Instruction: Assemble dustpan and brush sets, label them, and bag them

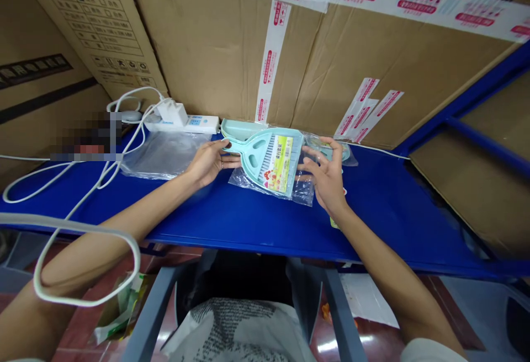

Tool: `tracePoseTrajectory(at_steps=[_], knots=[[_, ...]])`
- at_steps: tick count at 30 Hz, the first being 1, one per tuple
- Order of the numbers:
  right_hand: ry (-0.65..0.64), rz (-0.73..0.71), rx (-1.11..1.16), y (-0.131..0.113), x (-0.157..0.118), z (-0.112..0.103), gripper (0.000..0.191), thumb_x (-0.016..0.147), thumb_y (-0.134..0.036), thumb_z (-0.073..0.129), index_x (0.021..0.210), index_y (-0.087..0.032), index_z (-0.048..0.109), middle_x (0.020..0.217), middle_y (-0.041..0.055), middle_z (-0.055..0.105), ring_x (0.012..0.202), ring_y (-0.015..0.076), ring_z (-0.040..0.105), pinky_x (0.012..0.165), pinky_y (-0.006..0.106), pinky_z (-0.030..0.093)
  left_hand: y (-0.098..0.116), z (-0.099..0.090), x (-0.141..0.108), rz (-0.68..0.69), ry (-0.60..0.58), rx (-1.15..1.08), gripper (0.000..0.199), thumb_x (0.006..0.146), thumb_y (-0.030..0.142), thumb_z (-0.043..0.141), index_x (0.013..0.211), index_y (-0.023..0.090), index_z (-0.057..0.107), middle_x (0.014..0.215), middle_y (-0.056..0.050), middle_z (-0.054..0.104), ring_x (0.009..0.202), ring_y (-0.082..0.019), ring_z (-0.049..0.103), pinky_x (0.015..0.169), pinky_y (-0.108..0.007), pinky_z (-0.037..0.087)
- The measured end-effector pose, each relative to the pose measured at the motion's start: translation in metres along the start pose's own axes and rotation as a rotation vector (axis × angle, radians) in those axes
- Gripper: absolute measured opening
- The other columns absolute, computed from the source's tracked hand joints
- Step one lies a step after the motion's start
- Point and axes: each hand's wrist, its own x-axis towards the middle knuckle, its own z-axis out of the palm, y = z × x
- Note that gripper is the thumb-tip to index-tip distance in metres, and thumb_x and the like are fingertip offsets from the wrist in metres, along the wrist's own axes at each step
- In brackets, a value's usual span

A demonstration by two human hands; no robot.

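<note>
A light teal dustpan (253, 158) with a small brush (268, 155) nested in it is held just above the blue table, inside a clear plastic bag (304, 193). A yellow-green and white label card (281, 164) lies over the brush. My left hand (209, 163) is closed around the handle end, thumb on top. At the wide end, my right hand (327, 177) has its thumb and fingers at the bag's loose edge, the index finger raised apart. Behind them lie another teal dustpan (240, 129) and a bagged teal piece (331, 149), partly hidden by my right hand.
Flat clear plastic bags (165, 155) lie left on the blue table (393, 202). A white power strip (202, 124) with a plug stands behind them. White cables (89, 191) loop across the left side. Large cardboard panels (215, 47) wall the back and sides.
</note>
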Motion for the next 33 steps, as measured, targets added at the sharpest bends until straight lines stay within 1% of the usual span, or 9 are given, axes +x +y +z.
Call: tracePoseTrajectory(at_steps=[6,10,14,17,21,24,27,30,33], knots=[[-0.079,-0.029,-0.097,0.0031,0.0025,-0.0004,0.041,0.082,-0.050,0.090,0.107,-0.029,0.065,0.123,0.0025,0.061,0.087,0.0163,0.066,0.059,0.028,0.068,-0.0015,-0.0007,0.0003,0.023,-0.022,0.009,0.016,0.103,0.015,0.055,0.092,0.010,0.066,0.080,-0.014,0.079,0.065,-0.023,0.080,0.076,-0.041,0.071],[-0.104,-0.071,-0.096,0.0023,0.0008,-0.0003,0.035,0.085,-0.050,0.089,0.105,-0.029,0.068,0.119,0.0023,0.062,0.084,0.0157,0.058,0.056,0.026,0.066,-0.0015,-0.0005,-0.0003,0.038,-0.029,0.019,0.017,0.103,0.015,0.055,0.091,0.010,0.066,0.080,-0.014,0.079,0.064,-0.023,0.079,0.075,-0.041,0.071],[-0.124,-0.047,-0.103,-0.0012,-0.0017,-0.0001,0.029,0.087,-0.047,0.088,0.102,-0.028,0.073,0.119,0.0032,0.064,0.086,0.0164,0.060,0.058,0.025,0.065,-0.0018,-0.0009,-0.0010,0.031,-0.038,0.028,0.016,0.102,0.016,0.056,0.091,0.010,0.066,0.079,-0.014,0.079,0.066,-0.023,0.080,0.075,-0.040,0.071],[-0.139,-0.031,-0.111,-0.0017,-0.0024,-0.0008,0.031,0.085,-0.050,0.089,0.103,-0.027,0.078,0.127,0.0053,0.063,0.090,0.0179,0.065,0.057,0.026,0.065,-0.0023,-0.0012,-0.0012,0.038,-0.035,0.018,0.013,0.101,0.018,0.061,0.092,0.011,0.066,0.080,-0.014,0.079,0.065,-0.023,0.080,0.075,-0.039,0.071],[-0.247,-0.038,-0.184,-0.0004,-0.0035,-0.0020,0.044,0.087,-0.051,0.088,0.126,-0.031,0.083,0.144,0.0095,0.056,0.108,0.0254,0.068,0.060,0.030,0.069,-0.0021,-0.0007,-0.0019,0.033,-0.042,0.019,0.013,0.101,0.019,0.064,0.091,0.011,0.067,0.080,-0.013,0.079,0.064,-0.022,0.079,0.075,-0.039,0.071],[-0.254,-0.059,-0.273,0.0010,-0.0043,-0.0014,0.052,0.084,-0.050,0.092,0.132,-0.032,0.083,0.142,0.0127,0.056,0.123,0.0331,0.064,0.069,0.038,0.073,-0.0020,-0.0001,-0.0025,0.041,-0.045,0.023,0.013,0.101,0.019,0.063,0.091,0.011,0.066,0.080,-0.013,0.079,0.064,-0.022,0.079,0.075,-0.037,0.071],[-0.206,-0.087,-0.334,0.0032,-0.0036,-0.0006,0.055,0.079,-0.048,0.096,0.130,-0.030,0.084,0.137,0.0136,0.056,0.126,0.0362,0.063,0.075,0.046,0.075,-0.0030,0.0008,-0.0032,0.039,-0.046,0.035,0.012,0.102,0.018,0.062,0.092,0.012,0.065,0.079,-0.013,0.079,0.064,-0.022,0.079,0.070,-0.035,0.070],[-0.164,-0.098,-0.330,0.0038,-0.0029,0.0002,0.057,0.075,-0.047,0.097,0.128,-0.028,0.085,0.140,0.0133,0.054,0.120,0.0344,0.066,0.065,0.041,0.074,-0.0041,0.0018,-0.0037,0.048,-0.051,0.037,0.012,0.102,0.018,0.061,0.094,0.011,0.066,0.079,-0.014,0.079,0.063,-0.022,0.079,0.065,-0.033,0.069],[-0.178,-0.059,-0.273,0.0005,-0.0040,0.0019,0.054,0.076,-0.046,0.096,0.125,-0.028,0.083,0.141,0.0119,0.055,0.110,0.0301,0.069,0.053,0.033,0.068,-0.0042,0.0021,-0.0037,0.044,-0.050,0.029,0.013,0.103,0.016,0.058,0.093,0.011,0.066,0.077,-0.013,0.078,0.061,-0.022,0.078,0.062,-0.031,0.068]])
